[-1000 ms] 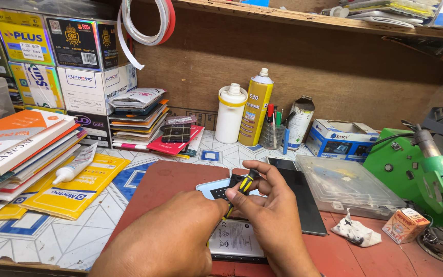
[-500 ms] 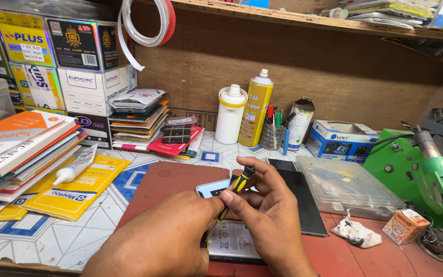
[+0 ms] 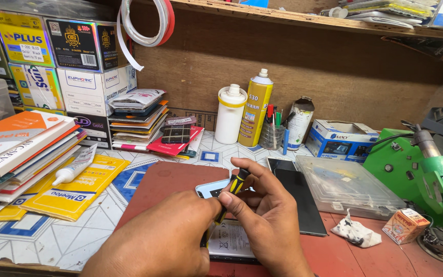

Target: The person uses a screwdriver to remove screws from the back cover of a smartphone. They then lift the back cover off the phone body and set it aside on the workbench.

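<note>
My right hand has its grip closed on a black and yellow screwdriver, thumb and fingers pinching the handle, its tip pointing down at the opened phone lying on the red mat on the tabletop. My left hand rests on the phone's near edge, probably pressing it flat; whether that grip is closed I cannot tell.
</note>
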